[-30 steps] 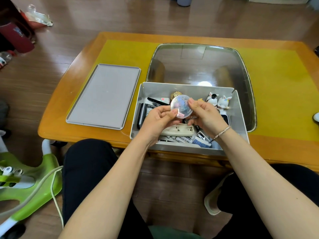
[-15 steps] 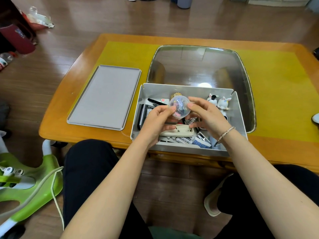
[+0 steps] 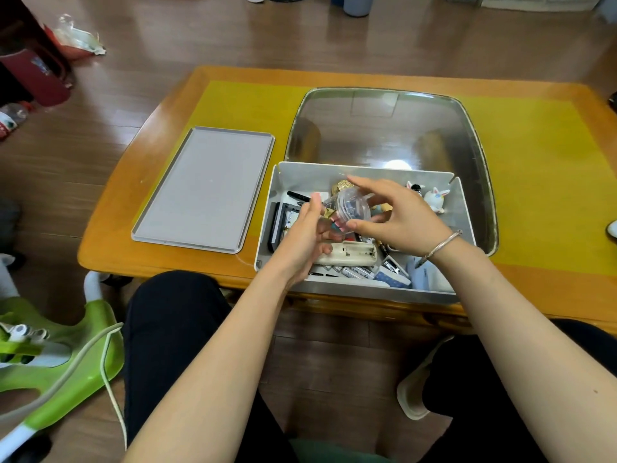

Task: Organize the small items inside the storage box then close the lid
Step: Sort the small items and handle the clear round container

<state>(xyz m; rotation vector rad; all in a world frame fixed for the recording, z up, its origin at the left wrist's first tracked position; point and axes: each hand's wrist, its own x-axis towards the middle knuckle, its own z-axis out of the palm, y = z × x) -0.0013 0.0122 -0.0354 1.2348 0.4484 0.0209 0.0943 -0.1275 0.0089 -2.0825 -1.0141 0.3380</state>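
Note:
A grey storage box (image 3: 364,175) stands open at the table's near edge, full of small items: a cream remote (image 3: 350,255), batteries (image 3: 354,271), a black marker (image 3: 298,196), two rabbit figurines (image 3: 434,197). Above its middle, my right hand (image 3: 397,215) holds a clear round plastic capsule (image 3: 352,208) between thumb and forefinger, the other fingers spread. My left hand (image 3: 307,235) cups the capsule's lower half from the left, its fingers curled under it. The flat grey lid (image 3: 207,188) lies on the table left of the box.
A shiny metal tray (image 3: 390,128) lies behind the box on the yellow mat of the wooden table (image 3: 140,208). A green plastic object with a cord (image 3: 66,355) sits on the floor at lower left. My knees are under the table's near edge.
The capsule has turned from facing me flat to lying on its side. My right hand has opened its fingers and shifted over the top; my left hand has dropped under it.

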